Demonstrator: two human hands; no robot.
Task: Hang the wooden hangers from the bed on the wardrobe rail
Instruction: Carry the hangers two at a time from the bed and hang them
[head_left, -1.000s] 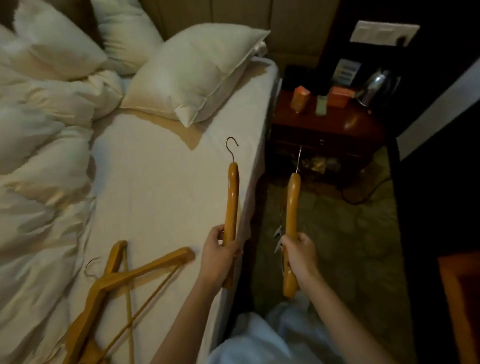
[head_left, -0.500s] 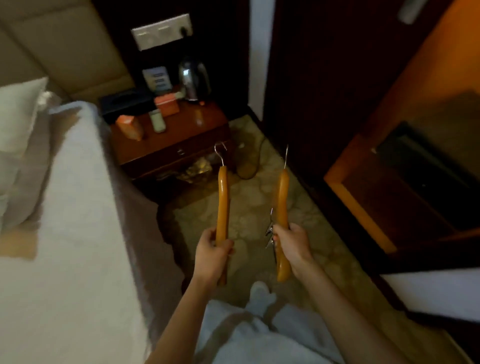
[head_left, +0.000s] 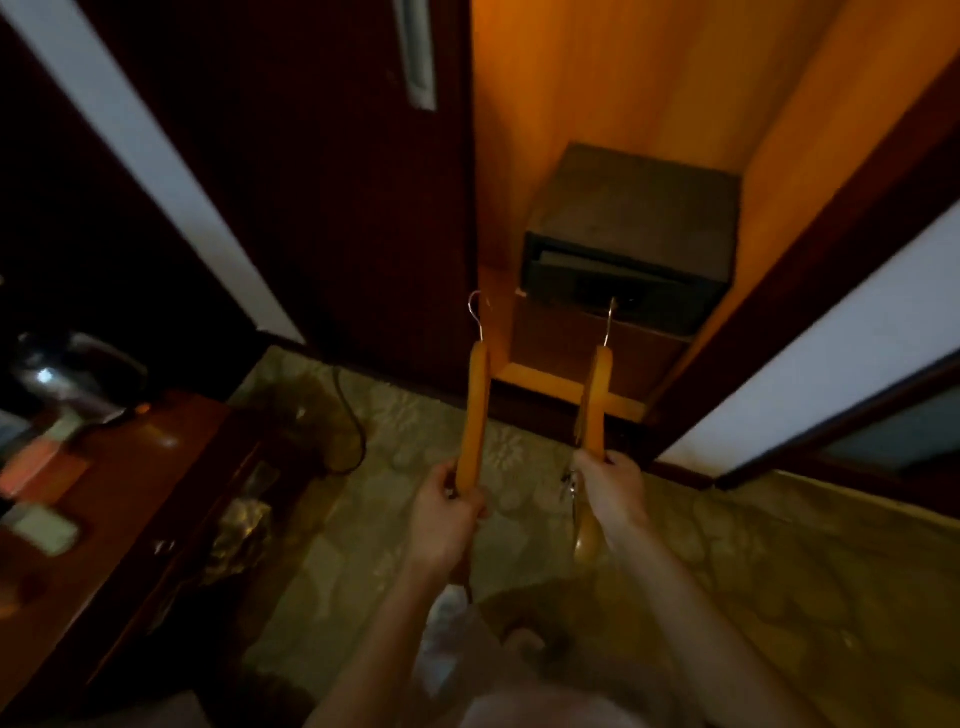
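My left hand (head_left: 451, 512) grips one wooden hanger (head_left: 475, 410) near its lower end, metal hook pointing up. A second wooden hanger (head_left: 595, 402), with metal clips hanging beside it, is gripped by my right hand (head_left: 613, 491), hook also up. Both hangers are seen edge-on and stand upright in front of the open wardrobe (head_left: 597, 93), whose lit orange-wood interior fills the upper middle. The wardrobe rail is out of view. The bed is out of view.
A dark safe (head_left: 631, 234) sits on a low shelf inside the wardrobe. The dark wardrobe door (head_left: 332, 182) with a metal handle stands left of the opening. A wooden nightstand (head_left: 104, 499) with a kettle (head_left: 72, 374) and small items is at left. Patterned carpet (head_left: 753, 561) covers the floor.
The view has swung from the bed past the nightstand to face the open wardrobe. Both hands still hold their hangers upright in the same grip.
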